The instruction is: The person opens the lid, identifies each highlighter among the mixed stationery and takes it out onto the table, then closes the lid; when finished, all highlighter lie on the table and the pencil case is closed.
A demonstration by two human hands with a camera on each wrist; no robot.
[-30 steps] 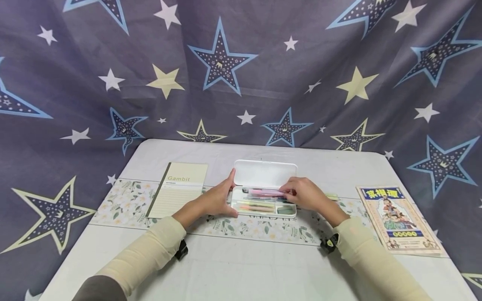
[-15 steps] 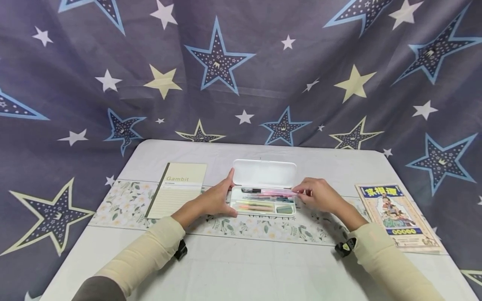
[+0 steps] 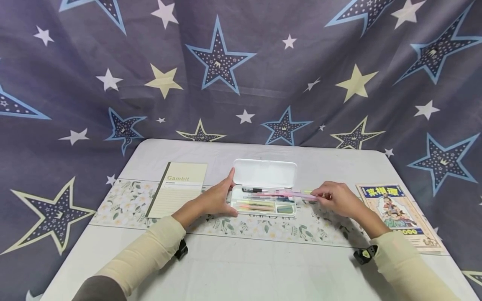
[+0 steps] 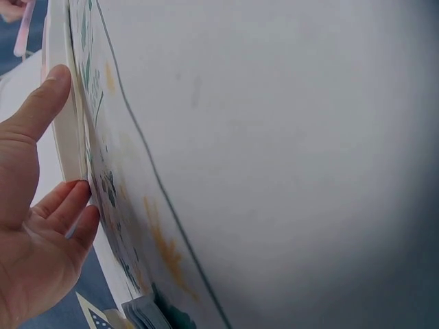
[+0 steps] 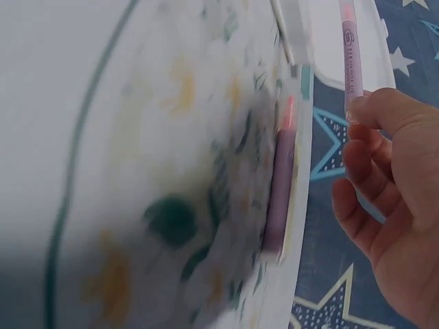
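A white pencil case [image 3: 265, 174] lies with its lid raised. My left hand [image 3: 214, 198] holds its left end, thumb at the front corner and fingers toward the hinge side. In the left wrist view the thumb lies along the case's wall. Just right of the case, my right hand [image 3: 336, 198] pinches a slim pink highlighter [image 3: 304, 195] by its right end; the other end still overlaps the case. The right wrist view shows its printed pink barrel [image 5: 352, 62] between thumb and fingertips. Inside the case are a black-capped pen [image 3: 251, 190], several coloured pens and a green eraser-like block [image 3: 285, 209].
Left of the case lies a cream notebook [image 3: 180, 192] marked "Gambit". An illustrated booklet [image 3: 399, 217] lies at the right. Another purple-pink highlighter [image 5: 280, 185] rests on the floral strip [image 3: 260, 228], mostly hidden behind my right hand in the head view. A star-patterned curtain [image 3: 241, 96] hangs behind the table.
My right hand has moved right, out of the case, drawing the pink highlighter along with it and uncovering the black-capped pen. The left hand and the case have stayed in place.
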